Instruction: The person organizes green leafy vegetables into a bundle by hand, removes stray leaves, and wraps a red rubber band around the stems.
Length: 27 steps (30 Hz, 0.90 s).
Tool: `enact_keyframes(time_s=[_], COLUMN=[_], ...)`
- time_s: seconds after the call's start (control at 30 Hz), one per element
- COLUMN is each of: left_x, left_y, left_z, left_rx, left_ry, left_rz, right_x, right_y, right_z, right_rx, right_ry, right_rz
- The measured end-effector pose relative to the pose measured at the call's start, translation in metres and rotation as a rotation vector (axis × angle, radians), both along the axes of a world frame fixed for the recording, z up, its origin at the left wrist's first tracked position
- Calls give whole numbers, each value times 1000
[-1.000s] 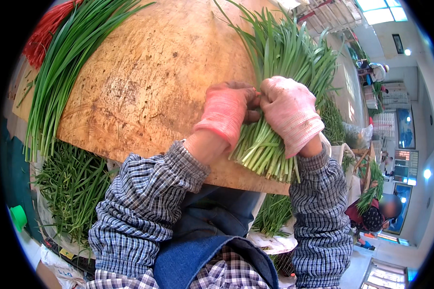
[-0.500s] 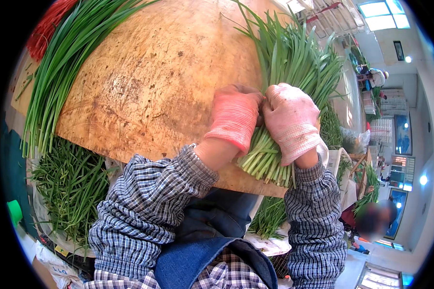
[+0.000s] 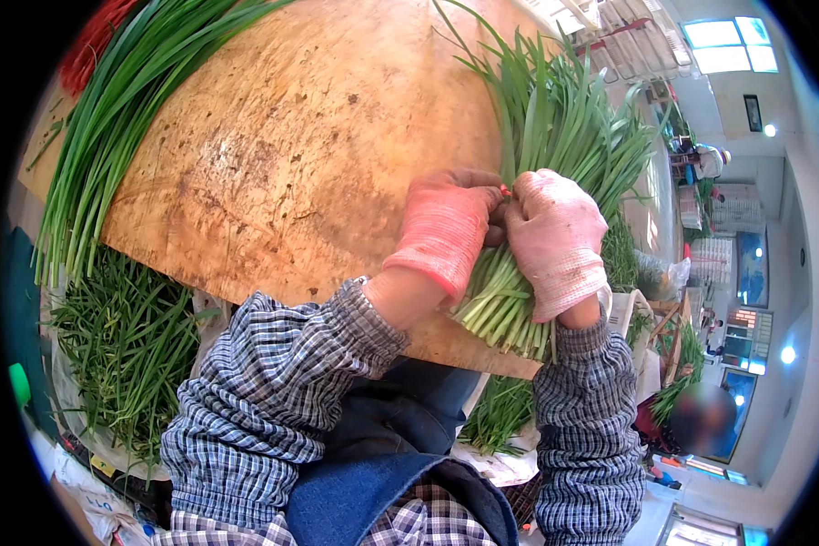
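A thick bundle of garlic chives (image 3: 564, 127) lies on the right side of the wooden board, leaves away from me and pale cut stems toward me. Over its middle, my left hand (image 3: 444, 223), in a red knitted glove with dark fingertips, and my right hand (image 3: 558, 227), in a paler pink glove, meet with fingers pinched. A small bit of red tie (image 3: 505, 190) shows between their fingertips; the rest of it is hidden by the hands. Another pile of chives (image 3: 146, 118) rests along the board's left edge, beside red strands (image 3: 93, 45).
The stained wooden board (image 3: 291, 164) spans the space before me. Below its left edge, a lined container holds loose green leaves (image 3: 123, 355). More greens (image 3: 500, 414) sit under the near edge. A white crate (image 3: 623, 314) stands at right; a person (image 3: 701, 419) is beyond.
Both hands stay at the bundle's middle; a small gap has opened between the fingertips, where the red tie shows more. The view has shifted slightly.
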<state>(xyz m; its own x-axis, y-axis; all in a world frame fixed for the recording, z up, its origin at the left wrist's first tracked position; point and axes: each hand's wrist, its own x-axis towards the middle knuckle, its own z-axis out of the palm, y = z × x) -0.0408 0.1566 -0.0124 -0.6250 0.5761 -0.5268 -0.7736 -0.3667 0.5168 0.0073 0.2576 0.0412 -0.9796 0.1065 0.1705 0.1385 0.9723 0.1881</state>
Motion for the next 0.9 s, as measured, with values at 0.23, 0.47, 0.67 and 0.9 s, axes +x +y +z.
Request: enact_keyframes(time_s=[0.23,0.47,0.67,0.9], left_x=[0,0,-3,-2], left_y=[-2,3,4,4], left_z=[-6,-12,-7,-12], left_rx=[45,71,-17,83], left_ry=[9,-9,68,52], left_rz=[37,2,-67,-62], right_x=[-1,2,1,-1], right_y=[1,-3,0,2], right_z=[-1,-1,-2,-1], right_rx=[8,3,17,-7], right_ry=[-6,48,45,21], right_rz=[-7,-37,2,20])
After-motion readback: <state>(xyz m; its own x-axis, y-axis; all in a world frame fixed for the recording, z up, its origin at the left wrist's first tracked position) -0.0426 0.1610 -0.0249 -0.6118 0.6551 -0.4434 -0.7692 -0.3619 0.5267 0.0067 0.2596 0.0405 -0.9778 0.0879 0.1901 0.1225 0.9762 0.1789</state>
